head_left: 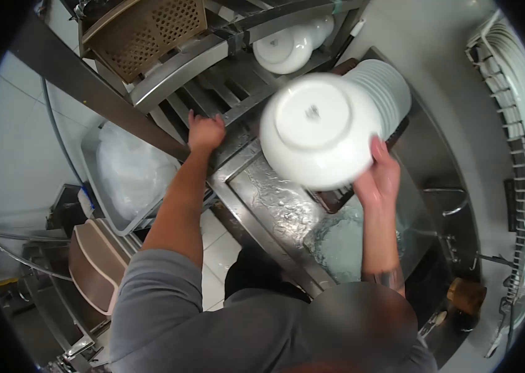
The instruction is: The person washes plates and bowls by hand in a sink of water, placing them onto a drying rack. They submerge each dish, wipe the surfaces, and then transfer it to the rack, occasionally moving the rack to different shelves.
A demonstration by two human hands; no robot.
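A large white bowl (pixel 312 137) is tipped so its underside faces me, showing a foot ring and a small dark mark. My right hand (pixel 379 174) grips its rim at the lower right, with the thumb on the outside. Just behind the bowl stands a stack of white dishes (pixel 383 96), partly covered by it. My left hand (pixel 206 132) rests at the edge of the slatted metal shelf (pixel 213 84), fingers a little apart and nothing held in them. More white bowls (pixel 284 50) lie upside down farther along that shelf.
Below the bowl is a wet steel counter (pixel 275 202) beside a water-filled sink basin (pixel 340 242). A brown perforated basket (pixel 144 34) sits upper left. A grey tub (pixel 129 174) holds clear plastic. Plates fill a wire rack (pixel 511 81) on the right wall.
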